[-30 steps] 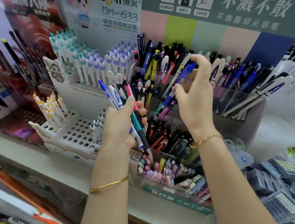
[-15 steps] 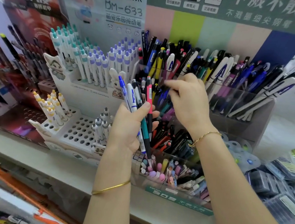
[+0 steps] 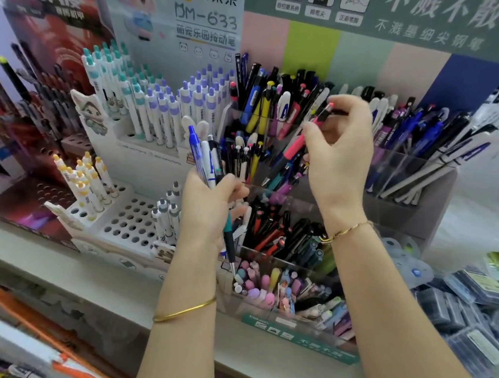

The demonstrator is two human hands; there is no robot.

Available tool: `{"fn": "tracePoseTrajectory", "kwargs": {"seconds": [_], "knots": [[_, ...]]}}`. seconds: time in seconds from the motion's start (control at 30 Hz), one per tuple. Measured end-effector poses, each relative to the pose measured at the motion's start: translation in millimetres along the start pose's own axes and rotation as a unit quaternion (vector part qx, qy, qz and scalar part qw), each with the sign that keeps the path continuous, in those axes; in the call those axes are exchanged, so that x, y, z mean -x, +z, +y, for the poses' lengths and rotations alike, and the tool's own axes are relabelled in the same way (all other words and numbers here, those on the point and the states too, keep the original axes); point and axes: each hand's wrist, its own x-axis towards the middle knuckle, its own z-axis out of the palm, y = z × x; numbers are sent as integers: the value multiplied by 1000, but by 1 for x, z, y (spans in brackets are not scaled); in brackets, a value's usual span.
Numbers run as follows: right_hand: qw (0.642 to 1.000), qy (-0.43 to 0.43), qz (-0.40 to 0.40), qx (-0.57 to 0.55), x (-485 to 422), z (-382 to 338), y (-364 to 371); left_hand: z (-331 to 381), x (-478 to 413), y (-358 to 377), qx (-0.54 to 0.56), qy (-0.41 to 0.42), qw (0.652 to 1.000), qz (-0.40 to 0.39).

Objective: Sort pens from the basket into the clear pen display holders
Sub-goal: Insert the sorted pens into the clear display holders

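Over clear holder, pink pen tip-down-left.

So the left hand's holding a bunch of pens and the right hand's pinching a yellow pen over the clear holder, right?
Not quite: in the head view the right hand pinches a pink pen, not a yellow one, over the clear holder. The left hand does hold a bunch of pens.

Clear holder compartments packed with pens; bare shelf strip passable in front.
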Motion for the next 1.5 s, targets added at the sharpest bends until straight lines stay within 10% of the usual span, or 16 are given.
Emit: {"fn": "tracePoseTrajectory", "kwargs": {"seconds": [0.33,0.53,0.73,0.97,1.5], "knots": [[963,-145,-57,219,14,27,16,3,6,3,17,-4,999,-44],[989,-98,-7,108,12,16,7,3,7,4,5,-8,998,-69],[974,42,-213,64,11,1,6,0,9,10,0,-8,992,-127],[999,7,28,-44,6,4,1,-4,0,7,-35,19,999,7],[946,-77,-89,302,6,23,11,-2,-1,10,-12,-9,998,-55]]}}
